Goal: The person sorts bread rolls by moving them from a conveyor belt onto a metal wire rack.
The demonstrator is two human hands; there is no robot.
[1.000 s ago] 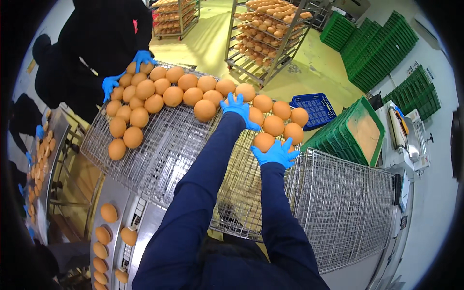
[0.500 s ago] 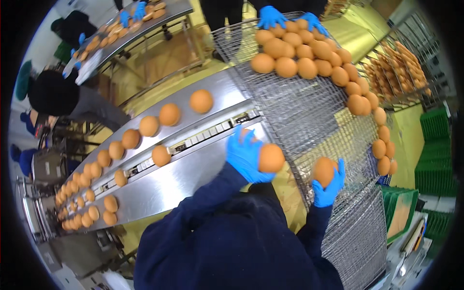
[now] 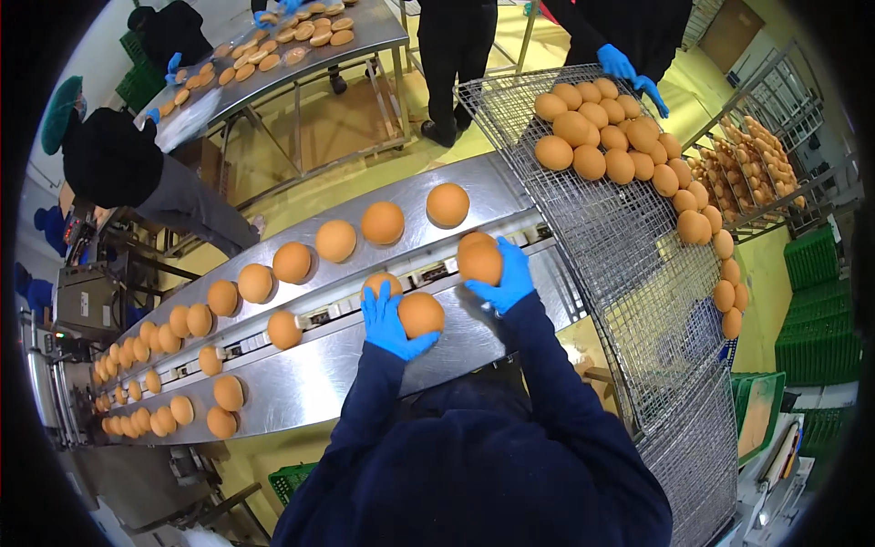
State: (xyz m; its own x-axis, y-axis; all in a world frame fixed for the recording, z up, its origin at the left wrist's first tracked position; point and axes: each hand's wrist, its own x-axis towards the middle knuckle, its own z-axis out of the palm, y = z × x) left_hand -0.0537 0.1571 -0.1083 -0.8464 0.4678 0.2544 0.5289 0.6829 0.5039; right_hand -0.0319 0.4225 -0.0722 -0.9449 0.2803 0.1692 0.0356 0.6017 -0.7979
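Both gloved hands are loaded: left hand (image 3: pixel 394 321) has its grip closed on a bun (image 3: pixel 421 314), right hand (image 3: pixel 504 276) has its grip closed on a second bun (image 3: pixel 479 261). Both buns sit low over the near lane of the steel conveyor (image 3: pixel 365 374), at or just above the surface; contact is hard to judge under the fisheye.

Progress, as a judgement: partway. The wire tray (image 3: pixel 629 237) has a bare middle, but a cluster of buns (image 3: pixel 602 146) remains at its far end and down the right edge. The conveyor lanes already carry rows of buns.

Versus half a second ago: the hands held a bun each nearer the tray edge; now both are over the conveyor. A co-worker's gloved hand (image 3: pixel 616 62) is at the tray's far rim.
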